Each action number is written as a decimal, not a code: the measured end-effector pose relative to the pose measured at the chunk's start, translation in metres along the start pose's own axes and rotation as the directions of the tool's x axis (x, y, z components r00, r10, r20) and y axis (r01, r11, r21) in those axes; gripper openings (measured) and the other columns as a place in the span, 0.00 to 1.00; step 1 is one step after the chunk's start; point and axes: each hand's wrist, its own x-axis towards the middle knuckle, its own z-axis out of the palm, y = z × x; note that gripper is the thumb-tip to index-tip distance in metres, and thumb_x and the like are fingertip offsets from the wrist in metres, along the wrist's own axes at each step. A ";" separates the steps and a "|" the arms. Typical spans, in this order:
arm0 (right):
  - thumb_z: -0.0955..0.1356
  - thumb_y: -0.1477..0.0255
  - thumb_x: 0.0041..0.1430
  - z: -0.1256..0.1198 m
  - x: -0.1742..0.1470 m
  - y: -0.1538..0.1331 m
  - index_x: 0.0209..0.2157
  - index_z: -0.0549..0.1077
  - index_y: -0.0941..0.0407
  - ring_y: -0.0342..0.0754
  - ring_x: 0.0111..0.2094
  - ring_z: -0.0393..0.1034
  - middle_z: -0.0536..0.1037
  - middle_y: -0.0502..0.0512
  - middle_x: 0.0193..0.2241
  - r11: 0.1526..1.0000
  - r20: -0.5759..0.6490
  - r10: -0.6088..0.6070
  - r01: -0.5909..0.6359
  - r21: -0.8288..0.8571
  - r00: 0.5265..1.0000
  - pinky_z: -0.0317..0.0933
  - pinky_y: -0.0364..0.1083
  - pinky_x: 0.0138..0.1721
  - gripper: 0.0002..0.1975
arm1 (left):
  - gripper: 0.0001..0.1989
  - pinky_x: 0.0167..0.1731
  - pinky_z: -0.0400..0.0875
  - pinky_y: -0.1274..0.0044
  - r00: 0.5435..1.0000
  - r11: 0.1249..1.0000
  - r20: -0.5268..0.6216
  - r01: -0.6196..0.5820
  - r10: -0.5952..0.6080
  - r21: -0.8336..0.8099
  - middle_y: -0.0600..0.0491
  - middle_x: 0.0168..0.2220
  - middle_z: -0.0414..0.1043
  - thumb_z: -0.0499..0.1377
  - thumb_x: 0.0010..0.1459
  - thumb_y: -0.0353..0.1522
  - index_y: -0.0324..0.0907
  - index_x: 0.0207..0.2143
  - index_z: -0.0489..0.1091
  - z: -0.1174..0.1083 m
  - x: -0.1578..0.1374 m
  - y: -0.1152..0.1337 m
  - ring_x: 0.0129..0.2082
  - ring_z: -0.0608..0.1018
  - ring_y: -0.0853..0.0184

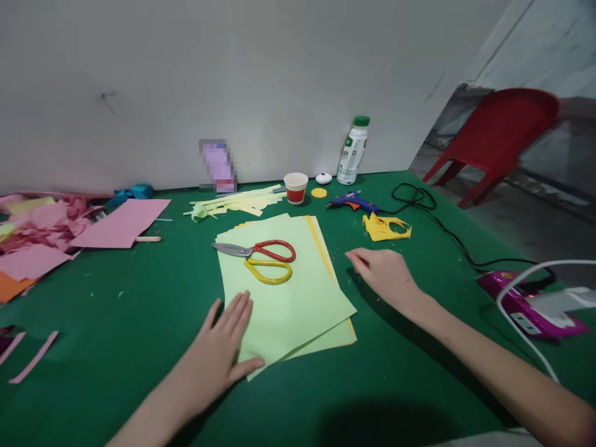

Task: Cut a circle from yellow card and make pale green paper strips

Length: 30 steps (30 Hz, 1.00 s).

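Observation:
My left hand (226, 338) lies flat with fingers spread, partly on the left edge of a stack of pale green paper sheets (298, 310). Some yellow sheet edges show under the green ones. On top of the stack rest scissors (267, 257) with one red and one yellow handle loop, blades pointing left. To the right of the stack, my right hand (388, 276) is over the green table with its fingers curled closed. Whatever it may hold is hidden. Beyond it lies a yellow paper scrap (386, 227) with a hole cut out.
Behind the stack are pale paper strips (246, 200), a paper cup (295, 188), a yellow disc (319, 193), a blue glue gun (354, 201) and a white bottle (352, 152). Pink paper (123, 225) lies left. A purple power strip (528, 307) with cables sits right.

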 end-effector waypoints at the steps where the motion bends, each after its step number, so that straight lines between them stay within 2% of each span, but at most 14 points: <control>1: 0.58 0.73 0.59 0.002 0.004 -0.010 0.38 0.73 0.59 0.48 0.31 0.72 0.78 0.57 0.30 0.998 0.017 -0.041 0.040 0.038 0.999 0.62 0.45 0.31 0.14 | 0.41 0.53 0.51 0.53 0.999 0.997 -0.009 -0.038 0.037 -0.063 0.37 0.61 0.46 0.45 0.56 0.49 0.40 0.62 0.26 -0.003 -0.002 0.010 0.59 0.54 0.50; 2: 0.59 0.76 0.57 0.004 0.008 -0.021 0.42 0.71 0.59 0.47 0.32 0.71 0.77 0.57 0.35 0.994 0.031 -0.080 0.078 0.072 0.996 0.62 0.44 0.31 0.14 | 0.39 0.53 0.54 0.56 0.990 0.975 0.033 -0.132 0.140 -0.179 0.41 0.61 0.48 0.46 0.57 0.48 0.42 0.62 0.31 -0.006 -0.003 0.021 0.59 0.56 0.51; 3: 0.59 0.78 0.56 0.007 0.013 -0.031 0.44 0.69 0.59 0.46 0.34 0.71 0.76 0.57 0.39 0.989 0.044 -0.115 0.110 0.100 0.992 0.63 0.43 0.31 0.15 | 0.34 0.53 0.59 0.62 0.953 0.906 0.045 -0.271 0.301 -0.326 0.45 0.59 0.54 0.47 0.58 0.47 0.45 0.62 0.38 -0.011 -0.004 0.030 0.57 0.60 0.55; 4: 0.60 0.79 0.56 0.011 0.017 -0.041 0.44 0.69 0.59 0.46 0.35 0.70 0.75 0.57 0.40 0.982 0.056 -0.146 0.138 0.125 0.988 0.63 0.43 0.32 0.15 | 0.25 0.51 0.63 0.68 0.902 0.800 0.022 -0.371 0.432 -0.472 0.53 0.55 0.62 0.46 0.60 0.42 0.52 0.60 0.47 -0.016 -0.005 0.039 0.54 0.66 0.61; 6: 0.59 0.79 0.56 0.018 0.026 -0.059 0.42 0.70 0.60 0.47 0.39 0.69 0.75 0.57 0.40 0.970 0.077 -0.198 0.184 0.162 0.977 0.63 0.44 0.36 0.14 | 0.18 0.46 0.67 0.78 0.852 0.666 -0.025 -0.427 0.523 -0.611 0.60 0.48 0.70 0.43 0.63 0.35 0.56 0.54 0.58 -0.028 -0.004 0.050 0.48 0.72 0.69; 7: 0.59 0.79 0.57 0.021 0.030 -0.067 0.42 0.70 0.60 0.47 0.41 0.68 0.75 0.57 0.40 0.962 0.086 -0.226 0.208 0.177 0.970 0.63 0.45 0.39 0.13 | 0.18 0.45 0.67 0.81 0.852 0.645 -0.037 -0.424 0.523 -0.636 0.60 0.46 0.71 0.43 0.63 0.32 0.54 0.53 0.60 -0.033 -0.001 0.052 0.46 0.73 0.71; 9: 0.60 0.78 0.58 0.029 0.036 -0.082 0.43 0.69 0.60 0.46 0.44 0.66 0.74 0.57 0.42 0.946 0.106 -0.284 0.260 0.195 0.953 0.60 0.45 0.45 0.12 | 0.18 0.46 0.66 0.83 0.880 0.669 -0.058 -0.400 0.472 -0.627 0.56 0.48 0.70 0.42 0.63 0.28 0.47 0.53 0.59 -0.040 0.007 0.050 0.47 0.71 0.72; 11: 0.62 0.74 0.58 0.035 0.041 -0.095 0.44 0.68 0.60 0.47 0.45 0.65 0.72 0.57 0.43 0.937 0.141 -0.322 0.294 0.191 0.936 0.60 0.47 0.46 0.12 | 0.18 0.51 0.63 0.77 0.935 0.778 -0.092 -0.337 0.342 -0.530 0.49 0.49 0.68 0.42 0.60 0.23 0.41 0.51 0.60 -0.039 0.018 0.042 0.49 0.68 0.69; 13: 0.64 0.70 0.58 0.041 0.045 -0.105 0.44 0.67 0.59 0.48 0.43 0.66 0.71 0.56 0.43 0.948 0.182 -0.304 0.278 0.155 0.935 0.62 0.51 0.44 0.13 | 0.17 0.51 0.63 0.68 0.956 0.887 -0.146 -0.291 0.255 -0.359 0.45 0.47 0.68 0.43 0.58 0.21 0.38 0.48 0.61 -0.032 0.026 0.032 0.48 0.68 0.63; 15: 0.63 0.68 0.58 0.044 0.049 -0.111 0.45 0.67 0.59 0.49 0.42 0.67 0.70 0.57 0.44 0.967 0.222 -0.252 0.235 0.101 0.942 0.63 0.53 0.41 0.14 | 0.17 0.47 0.66 0.66 0.971 0.942 -0.162 -0.212 0.174 -0.260 0.43 0.46 0.67 0.45 0.57 0.21 0.36 0.47 0.61 -0.020 0.031 0.023 0.47 0.69 0.61; 19: 0.63 0.68 0.58 0.040 0.060 -0.114 0.46 0.66 0.59 0.48 0.41 0.67 0.70 0.57 0.44 0.975 0.314 -0.218 0.219 0.032 0.924 0.64 0.53 0.40 0.15 | 0.17 0.42 0.69 0.66 0.972 0.975 -0.209 -0.143 0.106 -0.168 0.42 0.45 0.66 0.46 0.56 0.21 0.35 0.47 0.60 -0.004 0.031 0.015 0.44 0.69 0.59; 25: 0.63 0.68 0.58 0.011 0.091 -0.114 0.46 0.66 0.59 0.49 0.42 0.67 0.69 0.58 0.45 0.970 0.437 -0.230 0.243 0.028 0.869 0.63 0.53 0.41 0.15 | 0.15 0.42 0.69 0.68 0.976 0.970 -0.191 -0.142 0.104 -0.197 0.45 0.43 0.67 0.47 0.56 0.22 0.38 0.45 0.61 -0.002 0.030 0.015 0.42 0.70 0.62; 28: 0.63 0.67 0.58 -0.007 0.103 -0.118 0.45 0.67 0.59 0.48 0.40 0.68 0.70 0.56 0.43 0.975 0.497 -0.218 0.207 0.077 0.840 0.64 0.52 0.40 0.14 | 0.16 0.37 0.72 0.71 0.964 0.978 -0.267 -0.078 0.025 -0.192 0.43 0.46 0.64 0.45 0.57 0.23 0.39 0.48 0.58 -0.003 0.033 0.011 0.41 0.72 0.62; 30: 0.63 0.66 0.58 -0.012 0.100 -0.124 0.40 0.69 0.60 0.45 0.35 0.69 0.72 0.54 0.37 0.980 0.525 -0.197 0.155 0.124 0.828 0.65 0.48 0.35 0.13 | 0.17 0.30 0.73 0.73 0.929 0.985 -0.362 0.012 -0.075 -0.172 0.41 0.48 0.61 0.45 0.58 0.26 0.40 0.51 0.55 -0.004 0.035 0.006 0.35 0.75 0.65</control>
